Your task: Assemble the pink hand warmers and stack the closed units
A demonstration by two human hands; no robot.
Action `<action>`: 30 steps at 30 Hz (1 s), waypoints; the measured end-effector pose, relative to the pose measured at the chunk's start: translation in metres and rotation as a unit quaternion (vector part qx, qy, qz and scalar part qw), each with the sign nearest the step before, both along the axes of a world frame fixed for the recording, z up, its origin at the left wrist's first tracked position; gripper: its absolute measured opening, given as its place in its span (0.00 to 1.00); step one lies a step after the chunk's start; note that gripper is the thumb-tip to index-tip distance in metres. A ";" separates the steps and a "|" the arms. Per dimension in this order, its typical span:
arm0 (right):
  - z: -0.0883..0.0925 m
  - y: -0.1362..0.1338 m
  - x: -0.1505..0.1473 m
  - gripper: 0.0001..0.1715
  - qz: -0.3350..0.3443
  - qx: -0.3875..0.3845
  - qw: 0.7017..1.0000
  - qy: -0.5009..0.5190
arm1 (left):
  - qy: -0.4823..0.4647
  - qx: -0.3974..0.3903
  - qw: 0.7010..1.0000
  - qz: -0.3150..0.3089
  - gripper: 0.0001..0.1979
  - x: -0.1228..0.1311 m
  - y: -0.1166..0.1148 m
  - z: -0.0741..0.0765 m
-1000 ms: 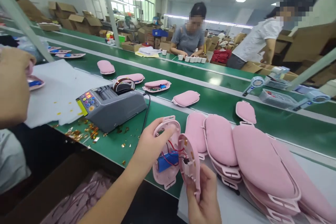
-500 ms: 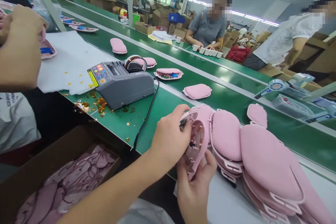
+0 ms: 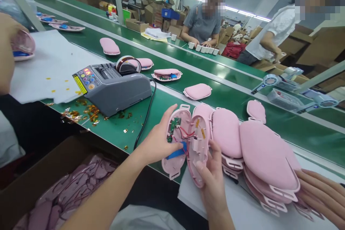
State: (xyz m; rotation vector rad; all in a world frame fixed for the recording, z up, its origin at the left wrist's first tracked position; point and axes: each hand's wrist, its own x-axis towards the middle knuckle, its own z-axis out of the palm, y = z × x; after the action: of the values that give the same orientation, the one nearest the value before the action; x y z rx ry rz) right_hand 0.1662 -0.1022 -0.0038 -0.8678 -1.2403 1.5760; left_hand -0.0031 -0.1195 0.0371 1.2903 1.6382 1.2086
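My left hand [image 3: 156,140] is closed on one half of an opened pink plastic case [image 3: 167,165], its thumb on a blue battery [image 3: 176,150]. A green circuit board [image 3: 175,124] sits in the upper part of that half. My right hand [image 3: 215,178] grips the other half-shell [image 3: 194,167], thumb inside it and fingers behind. Red and black wires [image 3: 187,134] run between the halves. Amber tape strips [image 3: 199,127] stick inside the right half. Pink cases [image 3: 228,133] are stacked just right of my right hand.
A grey tape dispenser [image 3: 118,90] with a cable stands left, tape scraps [image 3: 91,111] before it. Closed and part-open pink cases [image 3: 198,91] lie along the green bench. A box of pink parts [image 3: 75,187] sits below. Another person's hand [image 3: 320,194] touches the right stack.
The pink case has swung wider open in my hands, so the board, battery and wires now show. Another person's hand has come in at the right. The view has shifted slightly.
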 end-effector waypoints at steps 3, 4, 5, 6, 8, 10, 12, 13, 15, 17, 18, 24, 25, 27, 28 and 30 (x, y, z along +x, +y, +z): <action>0.000 -0.002 0.000 0.30 -0.028 0.017 0.998 -0.059 | 0.042 -0.016 0.995 0.089 0.34 0.011 0.002 0.000; 0.000 -0.002 0.000 0.30 -0.035 0.033 0.994 -0.093 | 0.061 -0.023 0.992 0.112 0.31 0.014 0.003 0.001; 0.000 -0.003 0.001 0.30 -0.038 0.056 0.989 -0.132 | 0.083 -0.031 0.988 0.130 0.30 0.016 0.004 0.001; 0.001 -0.003 0.002 0.31 -0.042 0.084 0.980 -0.174 | 0.104 -0.037 0.984 0.144 0.29 0.018 0.004 0.001; 0.002 -0.004 0.004 0.31 -0.064 0.146 0.953 -0.257 | 0.140 -0.047 0.976 0.160 0.28 0.021 0.005 0.000; 0.005 -0.005 0.005 0.29 -0.105 0.199 0.922 -0.314 | 0.162 -0.059 0.971 0.166 0.27 0.022 0.005 0.000; 0.007 -0.005 0.004 0.28 -0.137 0.233 0.905 -0.328 | 0.172 -0.062 0.970 0.162 0.27 0.022 0.006 0.000; 0.007 -0.005 0.004 0.28 -0.143 0.245 0.902 -0.324 | 0.174 -0.060 0.970 0.157 0.27 0.022 0.006 0.000; 0.007 -0.002 0.003 0.28 -0.148 0.258 0.901 -0.317 | 0.174 -0.052 0.972 0.148 0.27 0.022 0.006 0.000; 0.007 0.001 0.001 0.28 -0.146 0.257 0.903 -0.313 | 0.171 -0.047 0.973 0.147 0.26 0.022 0.006 0.000; 0.006 0.003 0.000 0.29 -0.144 0.252 0.906 -0.309 | 0.169 -0.043 0.973 0.150 0.26 0.022 0.005 0.000; 0.005 0.006 -0.013 0.30 -0.144 0.206 0.928 -0.276 | 0.112 0.019 0.985 0.131 0.25 0.018 0.006 -0.005; 0.005 0.005 -0.016 0.31 -0.138 0.201 0.931 -0.272 | 0.108 0.025 0.985 0.133 0.25 0.017 0.006 -0.005; 0.005 0.003 -0.020 0.31 -0.122 0.201 0.935 -0.267 | 0.116 0.023 0.982 0.144 0.25 0.017 0.006 -0.007; 0.006 0.003 -0.021 0.31 -0.115 0.204 0.934 -0.271 | 0.123 0.018 0.981 0.149 0.26 0.018 0.005 -0.007; 0.006 0.001 -0.021 0.32 -0.118 0.219 0.922 -0.296 | 0.144 -0.001 0.977 0.158 0.26 0.020 0.004 -0.007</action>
State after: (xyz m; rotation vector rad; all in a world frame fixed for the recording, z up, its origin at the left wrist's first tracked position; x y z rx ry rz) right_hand 0.1448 -0.1010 0.0024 -1.1819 -1.7462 0.8033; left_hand 0.0173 -0.1153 0.0301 1.2843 2.1168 1.2433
